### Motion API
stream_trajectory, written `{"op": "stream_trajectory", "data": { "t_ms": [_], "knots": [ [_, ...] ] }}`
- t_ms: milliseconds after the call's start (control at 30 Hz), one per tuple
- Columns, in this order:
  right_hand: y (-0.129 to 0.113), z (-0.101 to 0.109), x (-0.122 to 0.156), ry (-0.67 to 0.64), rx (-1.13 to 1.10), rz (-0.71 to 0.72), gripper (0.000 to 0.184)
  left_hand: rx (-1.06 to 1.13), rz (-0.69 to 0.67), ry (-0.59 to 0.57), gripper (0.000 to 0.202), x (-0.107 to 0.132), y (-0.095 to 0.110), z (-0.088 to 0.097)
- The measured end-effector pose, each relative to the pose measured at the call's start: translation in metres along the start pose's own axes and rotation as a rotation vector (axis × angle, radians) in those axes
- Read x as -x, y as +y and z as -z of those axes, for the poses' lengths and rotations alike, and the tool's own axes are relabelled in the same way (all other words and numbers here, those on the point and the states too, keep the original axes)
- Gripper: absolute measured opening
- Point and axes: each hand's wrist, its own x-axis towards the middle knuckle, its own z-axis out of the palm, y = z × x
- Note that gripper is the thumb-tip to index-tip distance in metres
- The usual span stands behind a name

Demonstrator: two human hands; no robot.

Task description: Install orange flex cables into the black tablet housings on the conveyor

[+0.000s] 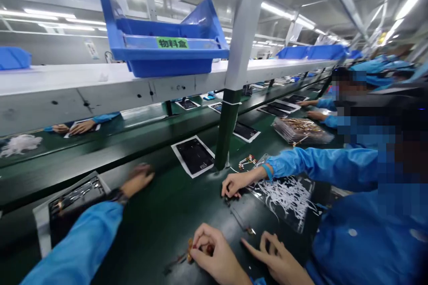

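Observation:
At the bottom of the view, my left hand [214, 251] pinches a small bunch of thin orange-brown wires [190, 249] against the dark green belt [160, 236]. My right hand [276, 258] rests nearby with its fingers apart, holding nothing. A small wired part [250, 230] lies just above it on the belt. Farther up, a transparent bag of white wires [284, 200] lies beside my right hand. A co-worker's hand in a blue sleeve [239, 183] reaches over the bag's upper edge, and another blurred hand [140, 178] reaches in from the left.
A blue bin labelled 物料盒 [170, 44] hangs from a white shelf [83, 84] over the belt. A dark post [227, 129] stands beyond my hands. Black pads on white sheets [194, 156], a tray of metal parts [75, 202] and stacked trays of copper parts [301, 130] sit around.

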Motion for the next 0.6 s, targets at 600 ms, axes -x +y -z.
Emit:
{"op": "stream_trajectory", "data": {
  "t_ms": [600],
  "knots": [
    [0.011,0.005,0.009,-0.101,0.153,0.045,0.015,-0.285,-0.249,-0.282,0.027,-0.081,0.093,-0.072]
  ]
}}
